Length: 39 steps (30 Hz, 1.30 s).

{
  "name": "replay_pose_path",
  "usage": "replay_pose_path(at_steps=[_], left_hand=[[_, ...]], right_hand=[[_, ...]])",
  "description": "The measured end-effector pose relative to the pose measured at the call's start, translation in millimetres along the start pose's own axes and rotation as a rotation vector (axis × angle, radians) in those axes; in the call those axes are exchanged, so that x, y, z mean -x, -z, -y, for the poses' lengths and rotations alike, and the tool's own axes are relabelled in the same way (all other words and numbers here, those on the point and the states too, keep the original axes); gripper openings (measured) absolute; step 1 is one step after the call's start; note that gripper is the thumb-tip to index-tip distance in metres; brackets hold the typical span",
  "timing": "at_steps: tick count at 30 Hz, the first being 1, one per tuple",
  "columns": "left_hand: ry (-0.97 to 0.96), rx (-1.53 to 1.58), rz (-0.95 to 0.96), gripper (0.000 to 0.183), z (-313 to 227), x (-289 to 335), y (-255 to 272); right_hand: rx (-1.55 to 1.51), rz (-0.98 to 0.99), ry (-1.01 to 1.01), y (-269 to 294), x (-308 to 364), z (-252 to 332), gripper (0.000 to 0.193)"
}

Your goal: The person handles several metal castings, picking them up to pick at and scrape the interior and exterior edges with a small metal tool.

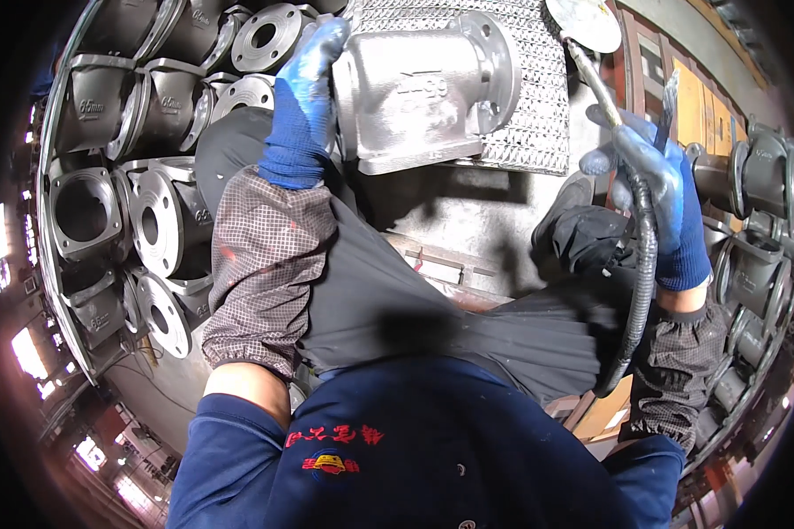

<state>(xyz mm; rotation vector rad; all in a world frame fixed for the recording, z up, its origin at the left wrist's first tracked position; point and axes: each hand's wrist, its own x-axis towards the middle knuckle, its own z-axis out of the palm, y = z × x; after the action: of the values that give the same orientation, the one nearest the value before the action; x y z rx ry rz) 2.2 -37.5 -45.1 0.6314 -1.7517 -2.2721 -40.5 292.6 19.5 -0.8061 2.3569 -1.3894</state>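
My left hand (307, 93), in a blue glove, is closed on the left flange of a grey cast-metal valve body (415, 97). The casting lies on its side on a metal mesh worktop (543, 115), its round flange with bolt holes facing right. In my gloved right hand (657, 181) is a flexible-shaft grinder (598, 84), its slim shank pointing up and left. A black ribbed hose (644, 264) hangs from it past my right forearm. A thin, flat-ended tool (669, 101) also sticks up at this hand; how it is held is hidden.
Several grey valve bodies (84, 212) are stacked in a rack on the left. More castings (754, 264) stand on the right. A round pale dish-like thing (587, 22) is beyond the grinder's tip. Wooden boards (710, 110) lie at the far right. My legs straddle the space before the worktop.
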Motion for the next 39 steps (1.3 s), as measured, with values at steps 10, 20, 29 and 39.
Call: replay_pose_path(at_steps=[10,20,29,39], left_hand=[[-0.169,-0.165,0.001,0.027,2.3,-24.5,41.0],[-0.143,-0.194,0.112,0.040,-0.4,-10.6,15.2],[-0.497,-0.875,0.337,0.078,-8.1,-0.4,-71.7],[-0.801,-1.488,1.110,0.066,-6.8,57.4,-108.2]], right_hand=[[-0.661,-0.023,-0.030,0.1,11.8,-23.5,0.036],[-0.533,-0.152,0.069,2.1,-1.5,-0.6,0.047],[-0.431,-0.211,-0.103,2.2,-26.3,6.3,0.044],[-0.550,-0.381,-0.490,-32.2,-23.6,-43.8,0.028]])
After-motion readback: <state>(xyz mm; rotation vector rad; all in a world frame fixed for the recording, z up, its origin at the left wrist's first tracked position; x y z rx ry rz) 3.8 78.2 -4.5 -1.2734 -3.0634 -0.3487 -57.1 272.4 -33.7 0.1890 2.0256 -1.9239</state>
